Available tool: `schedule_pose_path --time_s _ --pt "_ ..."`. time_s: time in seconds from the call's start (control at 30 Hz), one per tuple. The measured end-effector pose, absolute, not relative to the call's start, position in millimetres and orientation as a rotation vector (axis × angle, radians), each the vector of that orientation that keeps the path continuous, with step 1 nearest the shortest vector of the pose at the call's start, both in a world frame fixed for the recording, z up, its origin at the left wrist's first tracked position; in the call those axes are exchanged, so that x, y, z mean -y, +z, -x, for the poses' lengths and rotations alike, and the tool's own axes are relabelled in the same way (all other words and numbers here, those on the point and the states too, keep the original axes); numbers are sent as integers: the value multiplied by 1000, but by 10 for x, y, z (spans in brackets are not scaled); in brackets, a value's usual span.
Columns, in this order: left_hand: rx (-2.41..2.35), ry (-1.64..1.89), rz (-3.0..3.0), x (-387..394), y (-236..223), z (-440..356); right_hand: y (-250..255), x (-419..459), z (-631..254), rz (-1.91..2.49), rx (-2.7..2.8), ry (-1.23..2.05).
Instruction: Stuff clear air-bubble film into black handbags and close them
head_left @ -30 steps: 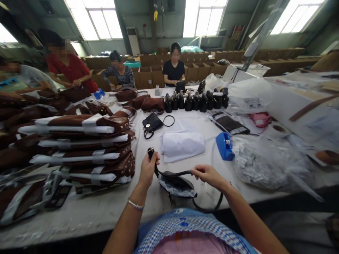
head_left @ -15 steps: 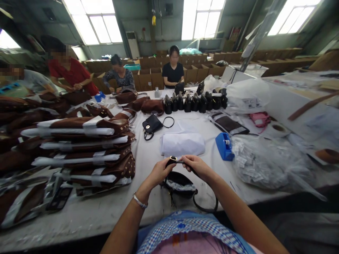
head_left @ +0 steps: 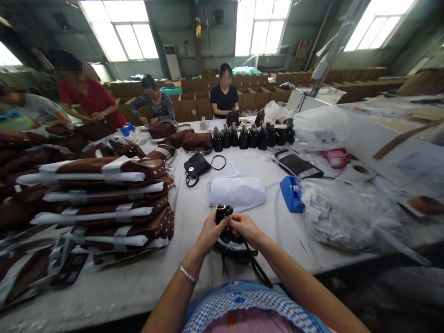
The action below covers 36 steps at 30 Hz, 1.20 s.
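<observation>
Black strap (head_left: 227, 211) with a gold buckle's gripped in the left hand (head_left: 209, 230), right hand (head_left: 247, 227) pinched up against it (can't tell on what), just over the black handbag (head_left: 237, 255) at the near side. Past that there's a folded white sheet (head_left: 237, 192), blue dispenser (head_left: 291, 196) to its right, then black bags (head_left: 244, 138) lined up farther back.

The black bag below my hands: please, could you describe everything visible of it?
The black bag lies on the pale table cover, its top open over crinkled, pale, plastic-like stuffing. It looks like leather, perhaps imitation. Thin dark ends dangle at its left. A black strap slants down at its right. The left hand holds a strap part with a gold-coloured buckle; the right hand pinches beside it. The hands partly hide the bag.
</observation>
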<state>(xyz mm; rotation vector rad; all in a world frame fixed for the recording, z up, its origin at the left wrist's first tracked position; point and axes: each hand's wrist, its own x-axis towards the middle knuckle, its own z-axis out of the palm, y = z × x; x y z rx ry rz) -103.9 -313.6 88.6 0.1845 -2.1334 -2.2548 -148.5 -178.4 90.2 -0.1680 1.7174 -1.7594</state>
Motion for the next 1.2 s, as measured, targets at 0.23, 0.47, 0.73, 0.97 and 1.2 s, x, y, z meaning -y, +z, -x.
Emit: schedule_pose_path --time_s 0.23,0.47,0.73,0.97,1.2 --pt "1353 -2561 -521 3428 871 1129 890 1418 1463 304 -1604 -1537" --pt "1240 -2311 -652 3878 831 1143 936 708 1591 218 -1771 -1433" --pt "2255 -2260 -68 3277 1023 1173 1275 1342 1785 380 -1792 -1549" --pt "2446 -2205 129 3288 1016 1168 1309 1520 1867 421 -1682 -1512" --pt "2407 -2169 -33 3436 972 1151 1216 1277 1829 298 -1613 -1595"
